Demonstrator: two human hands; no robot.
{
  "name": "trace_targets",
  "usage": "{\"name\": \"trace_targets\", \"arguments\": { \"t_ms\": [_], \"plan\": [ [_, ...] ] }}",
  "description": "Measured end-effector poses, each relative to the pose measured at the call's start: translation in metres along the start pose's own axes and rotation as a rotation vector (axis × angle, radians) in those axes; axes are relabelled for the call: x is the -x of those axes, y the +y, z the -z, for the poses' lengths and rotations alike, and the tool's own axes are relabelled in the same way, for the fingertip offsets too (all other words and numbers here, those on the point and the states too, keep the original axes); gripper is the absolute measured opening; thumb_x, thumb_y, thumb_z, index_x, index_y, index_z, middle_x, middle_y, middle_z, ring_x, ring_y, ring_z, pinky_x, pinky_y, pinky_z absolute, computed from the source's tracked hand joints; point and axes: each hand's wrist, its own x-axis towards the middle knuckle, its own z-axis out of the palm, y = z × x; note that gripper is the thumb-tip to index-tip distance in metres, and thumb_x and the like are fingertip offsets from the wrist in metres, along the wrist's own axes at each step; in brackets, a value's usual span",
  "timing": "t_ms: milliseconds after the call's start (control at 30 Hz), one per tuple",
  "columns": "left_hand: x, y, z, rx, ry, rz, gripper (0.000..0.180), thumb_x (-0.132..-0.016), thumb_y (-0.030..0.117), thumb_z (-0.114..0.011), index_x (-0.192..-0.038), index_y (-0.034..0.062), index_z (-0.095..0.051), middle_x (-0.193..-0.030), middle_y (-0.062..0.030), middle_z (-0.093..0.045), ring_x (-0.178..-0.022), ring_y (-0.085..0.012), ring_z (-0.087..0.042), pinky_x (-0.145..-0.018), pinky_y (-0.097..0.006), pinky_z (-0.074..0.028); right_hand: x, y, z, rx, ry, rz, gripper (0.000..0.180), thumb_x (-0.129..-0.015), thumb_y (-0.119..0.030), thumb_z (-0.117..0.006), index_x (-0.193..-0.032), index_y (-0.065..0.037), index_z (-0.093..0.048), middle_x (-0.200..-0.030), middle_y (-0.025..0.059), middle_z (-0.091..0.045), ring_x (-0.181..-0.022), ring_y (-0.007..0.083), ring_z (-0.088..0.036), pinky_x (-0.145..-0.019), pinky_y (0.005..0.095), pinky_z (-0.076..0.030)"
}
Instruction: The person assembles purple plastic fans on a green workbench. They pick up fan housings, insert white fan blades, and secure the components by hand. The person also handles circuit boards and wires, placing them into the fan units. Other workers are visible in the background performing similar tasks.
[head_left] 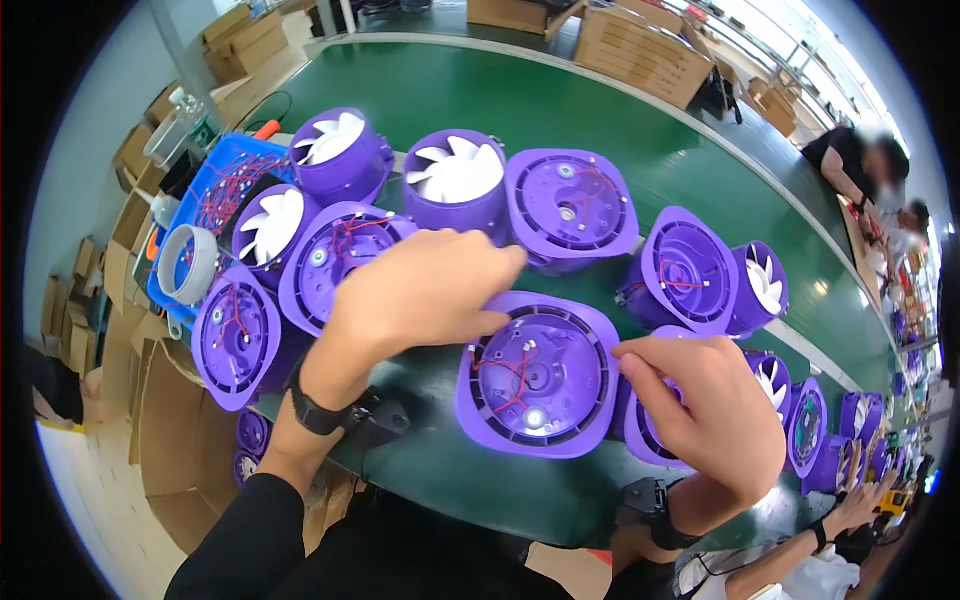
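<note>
A purple round fan housing [590, 420] lies in front of me with its open face up, showing thin red wires and small white connectors inside. My left hand [425, 290] is bent over its upper left rim, fingers curled and thumb tip at the rim; what they hold, if anything, is hidden. At the right rim, my right hand [710, 405] has its thumb and forefinger pinched close together, touching or almost touching the edge. Anything between those fingertips is too small to make out. Another purple housing [640, 430] sits partly behind my right hand.
Several purple housings stand around, some with white fan blades [460, 172]. A blue tray [215, 165] at left holds red wires, with a white ring [187, 264] at its edge. A cardboard box [185, 450] is below the green table [480, 85]. A co-worker's hand [855, 505] works at lower right.
</note>
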Motion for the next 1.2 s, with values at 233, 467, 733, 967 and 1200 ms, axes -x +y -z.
{"name": "trace_targets", "arguments": {
  "t_ms": [233,467,733,967,1200],
  "plan": [
    [-0.007,0.005,-0.024,0.098,0.203,-0.068,0.021,-0.081,0.009,-0.066,-0.094,-0.0046,-0.055,-0.077,-0.0246,-0.064,-0.075,-0.0451,-0.067,-0.067,-0.053,-0.053,0.0,-0.009,0.002,0.038,-0.002,-0.003,0.013,-0.09,-0.005,-0.066,-0.098,0.003,-0.073,-0.084,0.0217,-0.071,-0.075,0.0394,-0.068,-0.067,0.0422,-0.052],
    [-0.017,0.006,-0.038,0.093,0.398,-0.028,0.016,-0.069,0.0,-0.069,-0.083,-0.0059,-0.066,-0.084,-0.0221,-0.068,-0.079,-0.0384,-0.072,-0.068,-0.045,-0.058,-0.009,-0.032,0.014,0.082,-0.261,-0.208,0.03,-0.101,-0.019,-0.063,-0.116,0.006,-0.068,-0.091,0.0203,-0.073,-0.076,0.0207,-0.069,-0.07,0.0339,-0.053],
    [-0.013,-0.001,-0.027,0.029,0.325,-0.084,0.013,-0.066,0.001,-0.073,-0.078,-0.0047,-0.07,-0.084,-0.0204,-0.071,-0.079,-0.0359,-0.074,-0.066,-0.043,-0.06,-0.024,-0.025,-0.007,0.037,-0.267,-0.052,0.03,-0.099,-0.018,-0.064,-0.117,0.005,-0.069,-0.082,0.02,-0.07,-0.06,0.0204,-0.061,-0.059,0.0335,-0.048],
    [-0.034,0.009,-0.037,0.004,0.241,-0.031,0.018,-0.075,0.019,-0.071,-0.087,0.0073,-0.078,-0.091,-0.0145,-0.076,-0.083,-0.0304,-0.075,-0.063,-0.043,-0.059,-0.026,-0.035,-0.013,0.18,-0.347,-0.154,0.033,-0.099,-0.023,-0.067,-0.117,0.004,-0.07,-0.074,0.014,-0.067,-0.062,0.013,-0.054,-0.056,0.0327,-0.042],
    [-0.074,0.032,-0.064,-0.203,0.237,-0.138,0.021,-0.078,0.026,-0.072,-0.094,0.0155,-0.081,-0.097,-0.0045,-0.078,-0.087,-0.0238,-0.074,-0.061,-0.041,-0.057,-0.014,-0.017,-0.014,0.244,-0.394,-0.233,0.033,-0.102,-0.024,-0.062,-0.118,0.004,-0.071,-0.094,0.0111,-0.076,-0.079,0.0219,-0.069,-0.072,0.0328,-0.053]
  ]
}}
